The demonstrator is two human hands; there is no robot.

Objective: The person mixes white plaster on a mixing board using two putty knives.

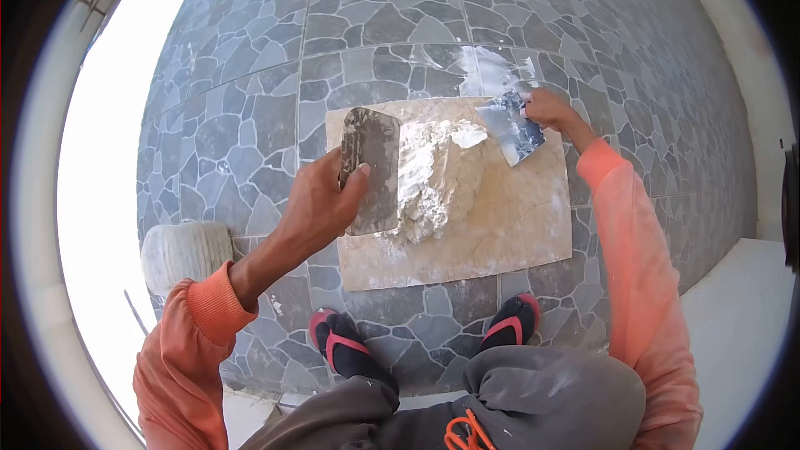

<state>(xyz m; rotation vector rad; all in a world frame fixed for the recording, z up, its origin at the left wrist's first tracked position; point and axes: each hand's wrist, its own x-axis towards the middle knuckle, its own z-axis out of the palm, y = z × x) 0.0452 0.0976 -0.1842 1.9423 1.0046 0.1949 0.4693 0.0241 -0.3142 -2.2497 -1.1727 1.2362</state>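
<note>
My left hand (pixel 321 196) grips a grey, plaster-smeared trowel (pixel 373 171), a rectangular plate with rounded corners; its thumb lies on the plate's face and its other fingers are hidden behind it. Closed around the handle of a wide putty knife (pixel 511 127) is my right hand (pixel 548 110). White paste streaks the knife's blade, which is over the upper right edge of a beige board (pixel 529 225). A lumpy heap of white plaster (pixel 437 183) sits on the board between the two tools, partly hidden by the trowel.
White smears (pixel 493 71) mark the stone-patterned tile floor (pixel 250 117) beyond the board. A roundish whitish bundle (pixel 187 252) stands at the left. My feet in flip-flops (pixel 512 322) are at the board's near side. Pale walls curve along both sides.
</note>
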